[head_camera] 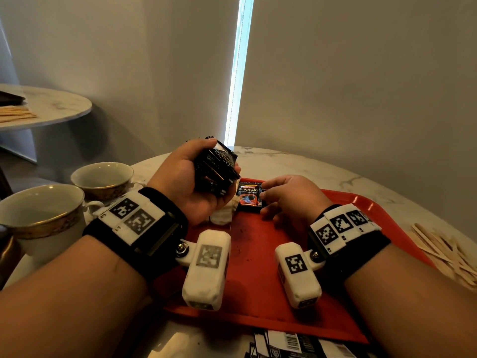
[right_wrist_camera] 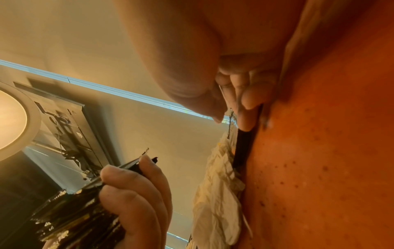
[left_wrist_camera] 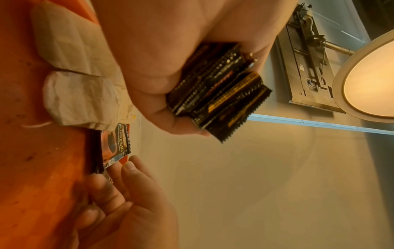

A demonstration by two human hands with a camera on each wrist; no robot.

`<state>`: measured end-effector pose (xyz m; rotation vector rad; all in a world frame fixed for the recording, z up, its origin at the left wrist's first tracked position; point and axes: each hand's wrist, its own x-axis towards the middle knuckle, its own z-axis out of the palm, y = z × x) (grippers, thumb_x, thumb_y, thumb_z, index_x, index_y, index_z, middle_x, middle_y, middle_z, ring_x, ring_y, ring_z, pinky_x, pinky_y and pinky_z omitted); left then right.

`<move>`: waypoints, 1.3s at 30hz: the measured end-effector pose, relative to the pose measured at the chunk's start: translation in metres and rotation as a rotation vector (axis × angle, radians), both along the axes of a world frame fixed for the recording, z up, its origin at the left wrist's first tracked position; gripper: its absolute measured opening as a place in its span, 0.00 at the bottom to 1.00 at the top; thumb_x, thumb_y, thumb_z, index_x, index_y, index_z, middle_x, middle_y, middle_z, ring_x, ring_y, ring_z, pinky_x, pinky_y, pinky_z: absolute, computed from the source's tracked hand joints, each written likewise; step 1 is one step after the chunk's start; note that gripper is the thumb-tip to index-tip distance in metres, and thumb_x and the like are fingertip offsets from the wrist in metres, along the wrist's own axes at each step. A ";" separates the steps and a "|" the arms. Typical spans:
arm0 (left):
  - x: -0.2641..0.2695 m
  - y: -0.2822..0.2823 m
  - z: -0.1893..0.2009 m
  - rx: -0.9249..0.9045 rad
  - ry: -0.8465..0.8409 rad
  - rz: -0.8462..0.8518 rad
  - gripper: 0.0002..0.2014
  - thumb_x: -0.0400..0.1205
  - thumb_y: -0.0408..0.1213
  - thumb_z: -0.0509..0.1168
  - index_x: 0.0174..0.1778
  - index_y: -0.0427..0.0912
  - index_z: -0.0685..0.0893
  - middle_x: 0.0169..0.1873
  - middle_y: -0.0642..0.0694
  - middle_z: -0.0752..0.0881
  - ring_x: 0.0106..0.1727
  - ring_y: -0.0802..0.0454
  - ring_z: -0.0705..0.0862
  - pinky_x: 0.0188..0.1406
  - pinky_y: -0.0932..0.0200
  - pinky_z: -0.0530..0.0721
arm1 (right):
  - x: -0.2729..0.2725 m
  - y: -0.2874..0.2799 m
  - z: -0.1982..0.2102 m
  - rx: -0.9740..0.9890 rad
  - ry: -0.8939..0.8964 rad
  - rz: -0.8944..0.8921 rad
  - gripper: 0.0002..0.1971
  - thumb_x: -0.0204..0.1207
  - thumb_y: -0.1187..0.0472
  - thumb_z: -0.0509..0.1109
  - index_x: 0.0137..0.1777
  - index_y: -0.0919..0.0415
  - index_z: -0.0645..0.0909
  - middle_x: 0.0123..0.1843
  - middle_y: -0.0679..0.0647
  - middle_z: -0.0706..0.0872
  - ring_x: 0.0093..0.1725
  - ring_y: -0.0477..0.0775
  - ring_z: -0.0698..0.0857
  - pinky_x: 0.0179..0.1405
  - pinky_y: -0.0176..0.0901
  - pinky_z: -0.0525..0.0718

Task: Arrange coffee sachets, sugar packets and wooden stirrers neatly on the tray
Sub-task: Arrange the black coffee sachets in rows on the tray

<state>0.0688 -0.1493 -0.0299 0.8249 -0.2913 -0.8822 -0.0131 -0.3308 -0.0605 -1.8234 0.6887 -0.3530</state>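
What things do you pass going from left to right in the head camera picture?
Near teacup → far teacup → left hand holding a stack of coffee sachets → coffee sachet on the tray → right hand → wooden stirrers.

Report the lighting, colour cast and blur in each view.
Head view: dim room, a bright strip of daylight between the blinds, wide-angle bending at the edges, cups slightly soft. Left wrist view: warm orange cast, glowing ceiling lamp, the sugar packets blurred. Right wrist view: same cast, the red tray close and out of focus.
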 end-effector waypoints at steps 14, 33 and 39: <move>-0.002 -0.001 -0.001 0.002 0.021 0.015 0.29 0.81 0.47 0.65 0.75 0.32 0.77 0.45 0.37 0.86 0.36 0.48 0.88 0.34 0.59 0.86 | 0.002 0.000 0.000 -0.004 -0.030 -0.008 0.07 0.79 0.71 0.71 0.54 0.62 0.83 0.42 0.68 0.90 0.31 0.62 0.89 0.21 0.44 0.79; -0.005 0.000 -0.001 -0.002 0.011 -0.044 0.19 0.82 0.44 0.62 0.61 0.32 0.83 0.43 0.35 0.89 0.39 0.44 0.91 0.36 0.58 0.88 | -0.011 0.018 0.017 -0.068 -0.510 0.200 0.22 0.77 0.77 0.70 0.62 0.52 0.87 0.58 0.55 0.87 0.33 0.37 0.82 0.33 0.30 0.82; -0.004 0.000 -0.002 -0.008 0.000 -0.060 0.22 0.81 0.48 0.65 0.63 0.33 0.84 0.45 0.37 0.89 0.39 0.46 0.90 0.36 0.57 0.89 | -0.010 0.020 0.018 -0.136 -0.555 0.360 0.26 0.66 0.64 0.80 0.59 0.34 0.89 0.59 0.66 0.85 0.50 0.46 0.82 0.51 0.40 0.85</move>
